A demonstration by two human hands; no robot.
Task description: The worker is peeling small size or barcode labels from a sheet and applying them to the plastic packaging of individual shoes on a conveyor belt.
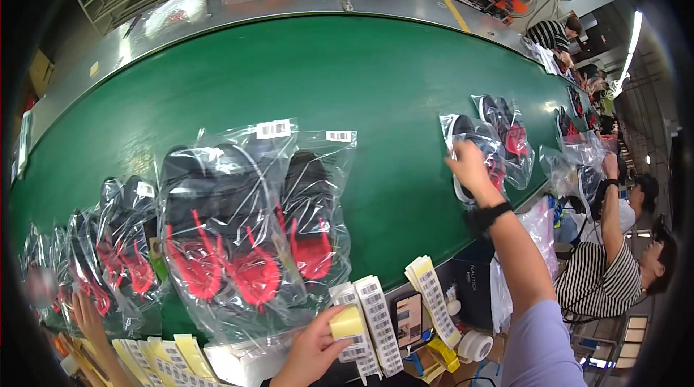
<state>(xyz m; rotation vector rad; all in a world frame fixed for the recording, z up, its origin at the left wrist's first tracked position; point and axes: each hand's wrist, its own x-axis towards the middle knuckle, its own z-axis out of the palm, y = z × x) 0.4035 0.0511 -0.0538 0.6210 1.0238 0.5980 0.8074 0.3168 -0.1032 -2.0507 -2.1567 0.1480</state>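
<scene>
A: Green belting [325, 76] covered the whole conveyor surface, and clear plastic bags lay flat on it. What did you record inside them?

B: I logged each bag as holding footwear in black with red parts. The largest bag [238, 220] lay at the near edge, left of centre, with a white label at its top corner. More bags of the same kind [108, 249] overlapped it to the left. Further right, I noted one bag [481, 152] under the right hand [470, 168] and another bag [510, 137] just behind it.

A: State the position of the right hand.

B: The right arm was stretched forward and to the right, with a dark band on the wrist. I saw the fingers resting on the near end of that bag, bent onto the plastic. I could not tell whether they gripped it or only pressed on it.

A: And the left hand?

B: The left hand [314, 351] sat low at the near rim of the conveyor, closed around a small yellow pad [348, 322]. It was touching strips of white barcode labels [376, 325] that stood just beside it. The two hands were well apart.

A: Anything else at the rim?

B: A second label strip [432, 296] on yellow backing stood to the right, and a tape roll [475, 346] lay below it. Another person in a striped shirt [600, 278] reached up to the belt at far right.
</scene>
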